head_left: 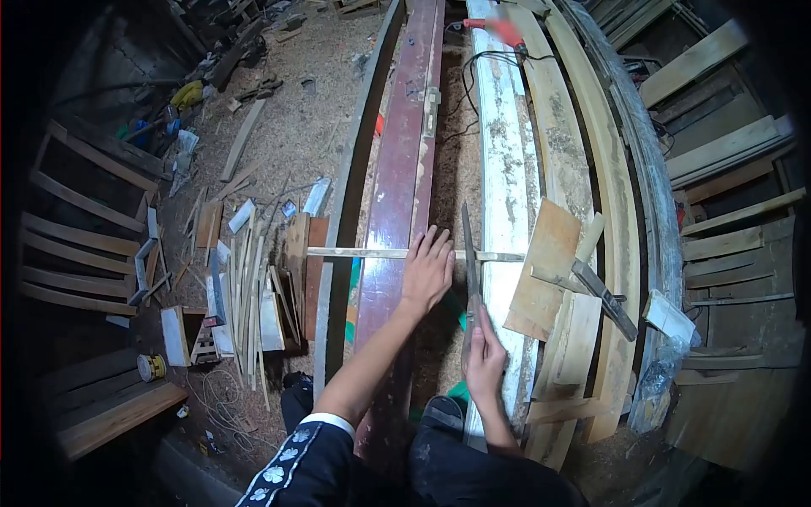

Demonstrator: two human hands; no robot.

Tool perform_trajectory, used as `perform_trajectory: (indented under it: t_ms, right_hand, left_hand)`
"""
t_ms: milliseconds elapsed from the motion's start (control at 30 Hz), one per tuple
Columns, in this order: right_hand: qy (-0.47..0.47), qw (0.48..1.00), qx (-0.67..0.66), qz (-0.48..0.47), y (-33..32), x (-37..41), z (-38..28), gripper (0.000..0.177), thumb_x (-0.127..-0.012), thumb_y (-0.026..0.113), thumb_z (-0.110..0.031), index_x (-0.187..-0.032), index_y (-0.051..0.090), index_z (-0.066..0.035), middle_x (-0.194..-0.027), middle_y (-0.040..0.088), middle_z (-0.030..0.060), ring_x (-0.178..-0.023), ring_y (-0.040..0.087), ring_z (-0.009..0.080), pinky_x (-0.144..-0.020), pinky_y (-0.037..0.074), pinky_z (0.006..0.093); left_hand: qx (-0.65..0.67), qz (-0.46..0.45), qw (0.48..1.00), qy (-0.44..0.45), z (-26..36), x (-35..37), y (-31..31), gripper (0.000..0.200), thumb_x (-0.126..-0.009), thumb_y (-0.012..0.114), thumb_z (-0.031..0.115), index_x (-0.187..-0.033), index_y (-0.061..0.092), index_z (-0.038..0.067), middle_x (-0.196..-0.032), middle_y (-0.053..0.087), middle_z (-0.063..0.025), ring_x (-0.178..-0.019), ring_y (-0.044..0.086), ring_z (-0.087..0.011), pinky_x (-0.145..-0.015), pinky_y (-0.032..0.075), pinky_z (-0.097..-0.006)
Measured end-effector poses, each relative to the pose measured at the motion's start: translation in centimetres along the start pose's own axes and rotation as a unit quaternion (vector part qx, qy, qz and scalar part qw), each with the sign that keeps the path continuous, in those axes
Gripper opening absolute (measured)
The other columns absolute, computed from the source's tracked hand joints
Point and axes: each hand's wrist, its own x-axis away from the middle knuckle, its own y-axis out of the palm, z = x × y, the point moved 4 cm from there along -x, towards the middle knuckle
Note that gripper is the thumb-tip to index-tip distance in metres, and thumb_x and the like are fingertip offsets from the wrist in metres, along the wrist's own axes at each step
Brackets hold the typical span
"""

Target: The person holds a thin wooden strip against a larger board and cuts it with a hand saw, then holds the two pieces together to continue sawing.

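A thin wooden strip (363, 253) lies crosswise over the dark red board (399, 169) and the white-painted board (503, 152). My left hand (429, 266) presses down on this strip above the red board, fingers bent over it. In my right hand (485, 359) is a narrow hand saw (470, 245), its dark blade pointing away from me. The blade crosses the strip just right of my left fingers, over the gap between the two boards. My right fingers are wrapped around its handle end, low beside the white board.
Right of the saw lie a thin plywood piece (545, 262) and a hammer-like tool (604, 300). A red power tool (505, 32) with a black cable rests at the far end. Wood offcuts (245, 296) and sawdust cover the floor at left. Slatted frames (84, 245) stand beyond.
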Motion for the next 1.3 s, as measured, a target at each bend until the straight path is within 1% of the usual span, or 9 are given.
perform_trajectory:
  t_ms: [167, 367, 433, 567, 700, 900, 1000, 1233, 1300]
  right_hand:
    - [0.027, 0.999, 0.027, -0.019, 0.1, -3.1, -0.9, 0.044, -0.110, 0.049, -0.018, -0.148, 0.052, 0.005, -0.146, 0.060, 0.0246, -0.140, 0.055, 0.0315, -0.116, 0.040, 0.0378]
    - [0.010, 1.000, 0.026, -0.003, -0.3, 1.4, 0.3, 0.046, -0.110, 0.049, -0.020, -0.148, 0.052, 0.007, -0.147, 0.059, 0.0231, -0.141, 0.053, 0.0274, -0.119, 0.036, 0.0370]
    - [0.010, 0.999, 0.037, -0.005, 0.3, -1.0, -0.3, 0.047, -0.110, 0.049, -0.021, -0.148, 0.052, 0.007, -0.147, 0.059, 0.0232, -0.140, 0.054, 0.0273, -0.118, 0.037, 0.0365]
    - [0.039, 0.999, 0.017, -0.005, 0.6, -2.4, 0.0, 0.046, -0.111, 0.048, -0.020, -0.149, 0.051, 0.007, -0.148, 0.059, 0.0231, -0.140, 0.054, 0.0264, -0.117, 0.038, 0.0348]
    - [-0.011, 1.000, 0.020, 0.002, -0.1, 1.9, -0.2, 0.046, -0.111, 0.048, -0.020, -0.148, 0.051, 0.008, -0.147, 0.059, 0.0242, -0.139, 0.055, 0.0277, -0.117, 0.039, 0.0362]
    - [0.041, 0.998, 0.051, -0.006, 1.0, -2.0, -1.8, 0.046, -0.111, 0.048, -0.020, -0.148, 0.051, 0.007, -0.146, 0.059, 0.0253, -0.139, 0.055, 0.0292, -0.116, 0.040, 0.0372]
    - [-0.026, 1.000, 0.006, 0.005, 0.6, 2.0, -1.1, 0.045, -0.111, 0.048, -0.018, -0.148, 0.051, 0.007, -0.148, 0.058, 0.0249, -0.141, 0.053, 0.0290, -0.118, 0.038, 0.0365]
    - [0.052, 0.997, 0.045, -0.016, 1.0, -1.4, -0.8, 0.047, -0.111, 0.047, -0.019, -0.149, 0.049, 0.008, -0.150, 0.056, 0.0242, -0.143, 0.051, 0.0273, -0.119, 0.036, 0.0360]
    - [-0.007, 1.000, 0.020, -0.005, 0.5, 1.7, -1.0, 0.046, -0.111, 0.045, -0.020, -0.148, 0.052, 0.007, -0.150, 0.057, 0.0246, -0.145, 0.049, 0.0318, -0.119, 0.037, 0.0389]
  left_hand:
    - [-0.007, 0.012, 1.000, 0.013, 0.3, 0.1, -0.2, 0.042, -0.109, 0.043, 0.029, -0.136, 0.064, 0.005, -0.153, 0.055, -0.0081, -0.151, 0.039, -0.0253, -0.128, 0.021, -0.0434]
    - [-0.001, 0.012, 1.000, -0.009, 0.2, 0.0, 0.2, 0.046, -0.109, 0.045, 0.027, -0.147, 0.055, 0.003, -0.159, 0.049, -0.0094, -0.152, 0.036, -0.0249, -0.128, 0.021, -0.0441]
    - [-0.019, 0.011, 1.000, 0.001, 0.2, 0.2, 0.1, 0.047, -0.109, 0.044, 0.027, -0.148, 0.053, 0.003, -0.159, 0.049, -0.0099, -0.153, 0.036, -0.0248, -0.128, 0.021, -0.0440]
    - [-0.019, 0.021, 1.000, 0.004, 0.1, 0.0, -0.1, 0.046, -0.109, 0.044, 0.027, -0.146, 0.056, 0.003, -0.157, 0.051, -0.0103, -0.152, 0.038, -0.0252, -0.128, 0.022, -0.0438]
    - [-0.002, 0.024, 1.000, -0.010, 0.3, -0.1, -0.1, 0.045, -0.109, 0.044, 0.027, -0.144, 0.058, 0.003, -0.154, 0.054, -0.0104, -0.150, 0.040, -0.0259, -0.128, 0.023, -0.0437]
    - [-0.014, 0.018, 1.000, 0.007, 0.0, -0.1, -0.2, 0.042, -0.108, 0.045, 0.027, -0.137, 0.064, 0.004, -0.151, 0.057, -0.0100, -0.148, 0.042, -0.0262, -0.126, 0.025, -0.0439]
    - [-0.008, 0.028, 1.000, -0.006, -0.3, 0.0, 0.0, 0.040, -0.108, 0.046, 0.027, -0.133, 0.066, 0.004, -0.148, 0.060, -0.0090, -0.147, 0.044, -0.0262, -0.126, 0.025, -0.0441]
    - [-0.026, 0.008, 1.000, 0.002, 0.0, -0.1, -0.1, 0.038, -0.108, 0.046, 0.027, -0.129, 0.068, 0.005, -0.149, 0.059, -0.0091, -0.148, 0.042, -0.0252, -0.126, 0.025, -0.0439]
    - [-0.024, 0.030, 0.999, -0.009, 0.2, 0.1, 0.1, 0.038, -0.108, 0.046, 0.026, -0.130, 0.067, 0.004, -0.150, 0.058, -0.0093, -0.148, 0.042, -0.0257, -0.125, 0.025, -0.0439]
